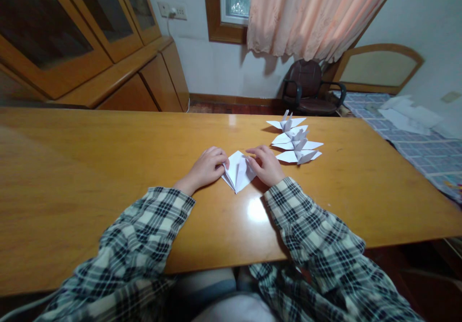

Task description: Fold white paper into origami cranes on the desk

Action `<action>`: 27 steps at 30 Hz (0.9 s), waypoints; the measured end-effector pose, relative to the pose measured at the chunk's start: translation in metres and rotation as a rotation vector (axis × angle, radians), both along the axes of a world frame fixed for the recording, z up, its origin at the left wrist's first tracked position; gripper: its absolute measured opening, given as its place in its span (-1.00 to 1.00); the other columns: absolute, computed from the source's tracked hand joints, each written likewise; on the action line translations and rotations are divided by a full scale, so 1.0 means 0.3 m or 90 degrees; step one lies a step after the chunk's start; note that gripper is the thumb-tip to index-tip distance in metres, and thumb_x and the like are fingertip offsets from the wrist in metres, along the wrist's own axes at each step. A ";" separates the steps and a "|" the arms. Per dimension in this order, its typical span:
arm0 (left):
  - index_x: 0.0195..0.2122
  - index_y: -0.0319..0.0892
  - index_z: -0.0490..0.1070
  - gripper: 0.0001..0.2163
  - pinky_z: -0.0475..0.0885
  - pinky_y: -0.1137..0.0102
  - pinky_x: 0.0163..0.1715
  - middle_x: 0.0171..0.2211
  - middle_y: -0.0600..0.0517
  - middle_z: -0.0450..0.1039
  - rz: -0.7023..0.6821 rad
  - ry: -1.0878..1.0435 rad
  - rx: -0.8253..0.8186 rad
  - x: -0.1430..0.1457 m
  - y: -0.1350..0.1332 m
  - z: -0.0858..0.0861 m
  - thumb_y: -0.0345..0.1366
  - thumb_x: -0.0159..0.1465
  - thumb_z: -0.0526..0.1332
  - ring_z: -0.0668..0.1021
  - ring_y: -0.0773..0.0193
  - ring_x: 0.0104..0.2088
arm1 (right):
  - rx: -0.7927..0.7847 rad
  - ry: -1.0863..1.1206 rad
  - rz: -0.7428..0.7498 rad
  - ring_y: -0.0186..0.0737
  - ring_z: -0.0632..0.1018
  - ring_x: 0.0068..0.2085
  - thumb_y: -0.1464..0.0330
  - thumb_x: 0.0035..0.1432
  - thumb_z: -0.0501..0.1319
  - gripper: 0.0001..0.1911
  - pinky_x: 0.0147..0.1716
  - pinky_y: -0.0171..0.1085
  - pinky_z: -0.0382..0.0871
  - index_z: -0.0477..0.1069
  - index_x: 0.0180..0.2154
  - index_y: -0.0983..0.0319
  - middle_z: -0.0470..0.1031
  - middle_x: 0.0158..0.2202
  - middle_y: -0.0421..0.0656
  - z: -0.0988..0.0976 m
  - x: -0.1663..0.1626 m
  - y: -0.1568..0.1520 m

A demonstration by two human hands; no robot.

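Folded white paper (236,173) lies on the wooden table (108,168) in front of us, between our two hands, with one narrow point directed toward our body. Several folds and flaps we can see on it, and they run together at this near point. With our left hand (209,164) we hold its left edge; the fingers are curled, and the thumb and the fingertips are closed upon the paper there. Our right hand (267,166) is at the right edge, with the fingers loosely bent and the index finger stretched above the thumb; whether these fingers pinch the paper or only touch it, we cannot tell. Both our wrists come out of plaid sleeves (139,230). Beyond our right hand, near to it, we have a row of white paper cranes (296,144) on the table, close together, with wings spread to the sides. Further away we see a dark chair (306,79) below a pink curtain (306,14), and at the right a bed (415,151) with a checked cover.
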State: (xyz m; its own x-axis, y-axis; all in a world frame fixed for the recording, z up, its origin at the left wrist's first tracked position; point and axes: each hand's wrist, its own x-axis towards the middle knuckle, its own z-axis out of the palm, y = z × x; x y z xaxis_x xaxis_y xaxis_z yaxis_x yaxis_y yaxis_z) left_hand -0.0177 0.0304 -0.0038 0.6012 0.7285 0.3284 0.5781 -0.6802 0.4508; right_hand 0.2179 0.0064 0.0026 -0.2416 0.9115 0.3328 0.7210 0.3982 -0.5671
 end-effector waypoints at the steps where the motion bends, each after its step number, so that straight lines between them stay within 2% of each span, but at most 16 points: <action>1: -0.41 -0.14 0.46 -0.84 0.34 0.22 -0.09 -0.30 -0.02 0.43 -0.002 0.001 0.004 0.001 -0.001 0.000 -0.46 0.18 0.11 0.41 0.14 -0.17 | 0.005 -0.009 0.012 -0.06 0.47 -0.05 0.31 0.27 0.11 -0.67 0.02 -0.09 0.33 0.49 -0.01 0.25 0.45 -0.12 0.00 0.002 0.000 -0.002; 5: -0.39 -0.13 0.47 -0.84 0.33 0.22 -0.08 -0.30 -0.01 0.43 -0.003 0.010 0.003 0.003 -0.003 0.001 -0.44 0.20 0.11 0.41 0.14 -0.16 | 0.008 -0.046 0.085 -0.06 0.42 0.03 0.40 0.23 0.10 -0.59 0.06 -0.06 0.26 0.44 0.09 0.22 0.47 0.00 -0.02 0.008 -0.005 -0.013; 7: -0.39 -0.12 0.48 -0.84 0.33 0.22 -0.07 -0.29 -0.01 0.43 0.002 0.012 0.004 0.004 -0.004 0.002 -0.43 0.21 0.11 0.41 0.13 -0.16 | -0.009 -0.069 0.110 -0.05 0.41 0.03 0.41 0.22 0.10 -0.59 0.05 -0.05 0.24 0.43 0.09 0.20 0.50 -0.01 -0.05 0.012 -0.008 -0.018; 11: -0.38 -0.12 0.50 -0.83 0.33 0.21 -0.10 -0.30 -0.02 0.44 0.018 0.019 0.004 0.005 -0.004 0.002 -0.43 0.19 0.11 0.41 0.12 -0.16 | -0.018 -0.088 0.101 -0.06 0.42 -0.05 0.26 0.29 0.11 -0.73 -0.02 -0.07 0.22 0.51 -0.10 0.19 0.54 -0.15 -0.07 0.024 -0.012 -0.021; 14: -0.37 -0.11 0.50 -0.82 0.33 0.20 -0.10 -0.30 -0.02 0.44 0.033 0.023 0.002 0.004 -0.002 -0.001 -0.43 0.19 0.11 0.41 0.11 -0.17 | -0.009 -0.098 0.074 -0.10 0.43 -0.18 0.15 0.32 0.09 -0.68 -0.13 -0.13 0.21 0.50 -0.28 0.21 0.52 -0.30 -0.09 0.033 -0.012 -0.019; 17: -0.37 -0.11 0.51 -0.82 0.34 0.20 -0.10 -0.30 -0.02 0.44 0.055 0.017 0.001 0.002 0.003 -0.007 -0.42 0.21 0.10 0.42 0.11 -0.17 | -0.010 -0.114 0.056 -0.12 0.41 -0.24 0.15 0.33 0.08 -0.65 -0.18 -0.15 0.20 0.45 -0.38 0.20 0.48 -0.39 -0.11 0.031 -0.012 -0.015; 22: -0.38 -0.10 0.51 -0.79 0.33 0.19 -0.08 -0.29 -0.01 0.47 0.076 0.004 -0.005 -0.004 0.014 -0.014 -0.38 0.24 0.07 0.43 0.12 -0.17 | -0.036 -0.132 0.055 -0.10 0.42 -0.20 0.30 0.25 0.13 -0.81 -0.16 -0.14 0.22 0.50 -0.22 0.19 0.52 -0.29 -0.10 0.013 -0.006 -0.006; 25: -0.36 -0.11 0.51 -0.78 0.33 0.19 -0.08 -0.29 -0.01 0.48 0.073 0.006 -0.011 -0.002 0.012 -0.008 -0.36 0.26 0.06 0.44 0.13 -0.17 | -0.035 -0.154 0.056 -0.05 0.42 -0.11 0.35 0.20 0.16 -0.73 -0.09 -0.10 0.24 0.51 -0.07 0.20 0.51 -0.18 -0.06 0.001 -0.002 -0.005; 27: -0.30 -0.12 0.50 -0.81 0.34 0.20 -0.08 -0.28 0.00 0.50 0.069 0.001 -0.012 0.001 0.008 -0.003 -0.34 0.25 0.08 0.45 0.13 -0.17 | -0.031 -0.166 0.045 -0.01 0.41 -0.07 0.31 0.20 0.18 -0.67 -0.06 -0.08 0.25 0.50 -0.01 0.21 0.49 -0.13 -0.02 -0.004 -0.001 -0.005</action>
